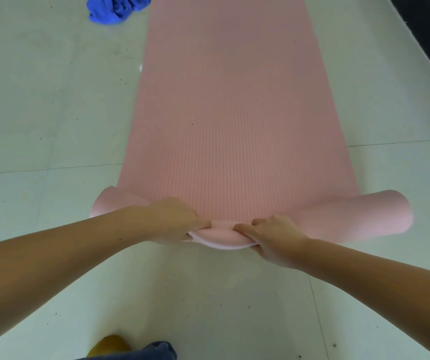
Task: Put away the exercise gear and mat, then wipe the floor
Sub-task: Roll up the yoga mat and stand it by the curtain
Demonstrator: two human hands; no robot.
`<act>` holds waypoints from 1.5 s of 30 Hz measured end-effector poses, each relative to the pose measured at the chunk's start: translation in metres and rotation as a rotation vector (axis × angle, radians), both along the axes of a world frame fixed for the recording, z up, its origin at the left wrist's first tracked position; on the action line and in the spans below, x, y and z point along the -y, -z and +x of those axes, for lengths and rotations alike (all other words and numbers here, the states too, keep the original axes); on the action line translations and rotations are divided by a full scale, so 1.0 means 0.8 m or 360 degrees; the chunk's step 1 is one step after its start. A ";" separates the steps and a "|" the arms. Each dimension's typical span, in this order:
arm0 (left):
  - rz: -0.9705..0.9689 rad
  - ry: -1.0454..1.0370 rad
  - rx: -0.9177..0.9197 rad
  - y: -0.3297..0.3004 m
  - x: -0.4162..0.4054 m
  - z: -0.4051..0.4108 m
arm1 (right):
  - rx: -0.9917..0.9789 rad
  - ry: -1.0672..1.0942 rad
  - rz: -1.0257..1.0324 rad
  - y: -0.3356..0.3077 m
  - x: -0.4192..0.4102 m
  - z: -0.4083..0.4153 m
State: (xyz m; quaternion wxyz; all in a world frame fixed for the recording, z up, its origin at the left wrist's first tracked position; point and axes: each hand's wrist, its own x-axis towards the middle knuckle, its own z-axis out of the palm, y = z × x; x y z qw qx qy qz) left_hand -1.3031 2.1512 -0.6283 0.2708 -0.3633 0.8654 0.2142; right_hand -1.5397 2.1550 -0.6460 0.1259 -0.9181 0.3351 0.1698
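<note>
- A pink exercise mat (229,105) lies unrolled on the pale tiled floor (39,113), running toward 12 o'clock.
- At its near edge, the left hand (172,220) and right hand (273,239) sit close together, each gripping the curled end.
- A crumpled blue cloth (116,7) lies at 11 o'clock, beside the mat.

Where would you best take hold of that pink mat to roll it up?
Grip the pink mat at its near short edge, coming from the end by the person's feet. That edge already curls up off the floor, where the left hand and right hand hold it.
</note>
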 end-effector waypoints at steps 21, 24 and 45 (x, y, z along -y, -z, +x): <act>0.0504 -0.0771 0.0076 0.046 0.090 0.021 | -0.0052 0.0519 0.0751 0.038 0.109 0.030; -0.0105 -0.0561 0.0147 0.037 0.080 0.005 | 0.0006 0.0620 0.0813 0.051 0.126 0.027; -0.0434 -0.0564 0.0296 0.042 0.102 -0.025 | -0.0006 0.0283 -0.0276 0.054 0.124 0.009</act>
